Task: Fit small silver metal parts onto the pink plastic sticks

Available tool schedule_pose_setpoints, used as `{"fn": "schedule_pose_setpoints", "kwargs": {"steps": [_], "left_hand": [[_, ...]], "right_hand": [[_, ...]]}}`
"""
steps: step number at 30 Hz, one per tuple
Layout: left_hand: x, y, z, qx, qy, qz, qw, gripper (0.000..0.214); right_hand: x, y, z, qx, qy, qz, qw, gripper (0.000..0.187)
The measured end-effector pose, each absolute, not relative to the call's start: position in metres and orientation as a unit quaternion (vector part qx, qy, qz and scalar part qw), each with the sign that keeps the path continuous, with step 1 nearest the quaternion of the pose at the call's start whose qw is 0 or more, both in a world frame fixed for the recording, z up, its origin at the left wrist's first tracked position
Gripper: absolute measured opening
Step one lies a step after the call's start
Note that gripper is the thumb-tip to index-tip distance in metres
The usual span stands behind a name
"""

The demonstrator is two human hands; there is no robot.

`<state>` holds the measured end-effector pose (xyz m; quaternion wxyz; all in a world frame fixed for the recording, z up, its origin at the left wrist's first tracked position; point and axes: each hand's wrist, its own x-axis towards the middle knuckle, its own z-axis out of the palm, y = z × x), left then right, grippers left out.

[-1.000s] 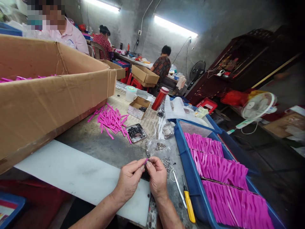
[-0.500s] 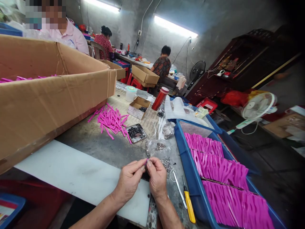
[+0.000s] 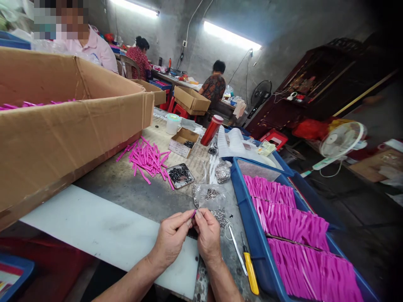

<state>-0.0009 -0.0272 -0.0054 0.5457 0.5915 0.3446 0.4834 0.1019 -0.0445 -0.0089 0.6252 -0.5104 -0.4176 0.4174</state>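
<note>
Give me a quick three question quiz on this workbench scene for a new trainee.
1. True or false: the yellow-handled tool lies on the table, outside the blue tray.
2. What do the left hand and right hand pinch together? A: a small pink piece; B: a coin; C: a pencil.
3. Fill in: the loose pink sticks lie beside the big ___ box.
Key: 1 true; 2 A; 3 cardboard.

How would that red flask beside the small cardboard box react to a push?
The red flask is tall, narrow and upright, so it probably tips easily. Being round, it would likely roll. The glossy wall may feel slippery.
</note>
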Motion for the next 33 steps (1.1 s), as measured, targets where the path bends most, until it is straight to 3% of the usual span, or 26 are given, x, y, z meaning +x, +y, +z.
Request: {"fn": "schedule_pose_setpoints", "kwargs": {"steps": [3, 10, 15, 21, 29, 33], "left_hand": [[-0.0006, -0.0274, -0.0066, 0.589, 0.345, 0.484, 0.548, 0.027], [-0.0007, -0.0267, -0.0041, 0.592, 0.349, 0.481, 0.545, 0.027], [-0.0009, -0.0269, -0.0072, 0.591, 0.346, 0.478, 0.55, 0.027], [-0.0014, -0.0266, -0.0039, 0.587, 0.354, 0.477, 0.549, 0.027], [-0.0006, -0.0277, -0.0059, 0.592, 0.354, 0.473, 0.549, 0.028], [-0.0009, -0.0268, -0.0061, 0.592, 0.356, 0.471, 0.549, 0.028]], "right_hand": [[0.1024, -0.0438, -0.0094, -0.497, -0.411, 0.434, 0.629, 0.027], [0.1016, -0.0436, -0.0085, -0.516, -0.403, 0.402, 0.641, 0.014], [0.1012, -0.0442, -0.0087, -0.501, -0.408, 0.439, 0.624, 0.028], [0.1011, -0.0438, -0.0078, -0.521, -0.4, 0.401, 0.638, 0.016], [0.1017, -0.0451, -0.0098, -0.496, -0.401, 0.437, 0.634, 0.024], [0.1018, -0.0448, -0.0082, -0.51, -0.404, 0.407, 0.642, 0.016]]}}
